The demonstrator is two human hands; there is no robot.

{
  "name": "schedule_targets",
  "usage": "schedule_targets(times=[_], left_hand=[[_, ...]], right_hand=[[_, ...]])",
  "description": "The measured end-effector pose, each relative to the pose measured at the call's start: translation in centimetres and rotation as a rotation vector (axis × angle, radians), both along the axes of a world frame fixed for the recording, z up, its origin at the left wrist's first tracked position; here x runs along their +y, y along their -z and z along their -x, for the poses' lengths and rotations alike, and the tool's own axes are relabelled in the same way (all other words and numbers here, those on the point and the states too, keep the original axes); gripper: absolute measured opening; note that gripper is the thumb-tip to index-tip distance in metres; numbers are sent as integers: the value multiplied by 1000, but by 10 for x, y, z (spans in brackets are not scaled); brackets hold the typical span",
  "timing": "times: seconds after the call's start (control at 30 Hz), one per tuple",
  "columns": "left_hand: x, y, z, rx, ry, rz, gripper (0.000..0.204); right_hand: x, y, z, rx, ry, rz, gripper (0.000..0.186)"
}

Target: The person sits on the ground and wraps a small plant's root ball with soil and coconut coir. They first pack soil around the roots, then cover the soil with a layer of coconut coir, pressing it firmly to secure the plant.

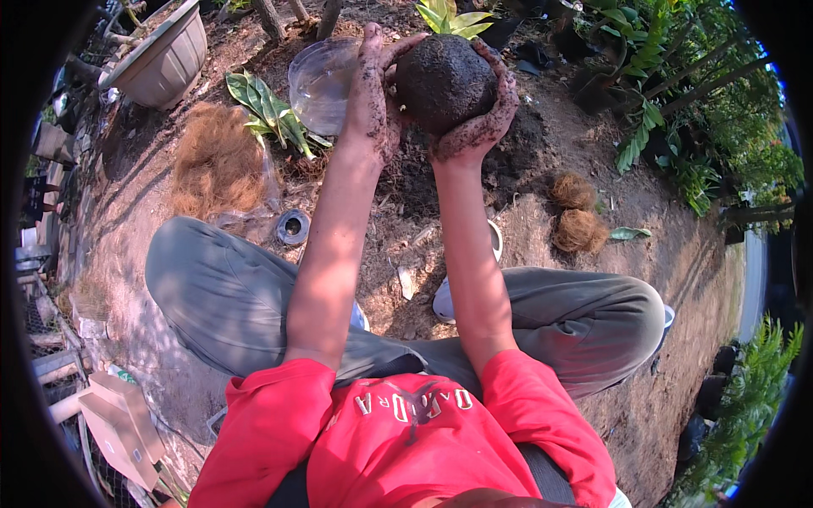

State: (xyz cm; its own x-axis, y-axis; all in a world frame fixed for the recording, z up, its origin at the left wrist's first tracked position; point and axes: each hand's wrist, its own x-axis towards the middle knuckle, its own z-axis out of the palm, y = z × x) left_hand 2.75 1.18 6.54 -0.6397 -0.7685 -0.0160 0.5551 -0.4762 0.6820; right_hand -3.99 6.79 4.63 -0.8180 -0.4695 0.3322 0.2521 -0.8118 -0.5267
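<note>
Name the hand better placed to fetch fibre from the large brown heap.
Probably the left hand: it is nearer the heap, while the right hand cups the dark ball's right side.

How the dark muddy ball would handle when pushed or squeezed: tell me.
The dark muddy ball would probably roll if pushed, as its visible outline is nearly round. It may smear or crumble when squeezed: it looks like packed soil, and dark bits cling to the left hand and right hand. Looking damp and dense, it is perhaps fairly heavy.
</note>
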Motion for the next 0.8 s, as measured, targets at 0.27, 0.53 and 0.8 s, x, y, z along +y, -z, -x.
schedule_targets(times=[0.27,0.53,0.8], left_hand=[[-21,43,-2,274,161,-350,45],[-13,59,2,385,152,-169,32],[-3,25,4,-16,51,38,61]], right_hand=[[-2,10,16,1090,584,-468,46],[-12,28,2,1097,704,-372,21],[-7,19,15,-133,16,25,32]])
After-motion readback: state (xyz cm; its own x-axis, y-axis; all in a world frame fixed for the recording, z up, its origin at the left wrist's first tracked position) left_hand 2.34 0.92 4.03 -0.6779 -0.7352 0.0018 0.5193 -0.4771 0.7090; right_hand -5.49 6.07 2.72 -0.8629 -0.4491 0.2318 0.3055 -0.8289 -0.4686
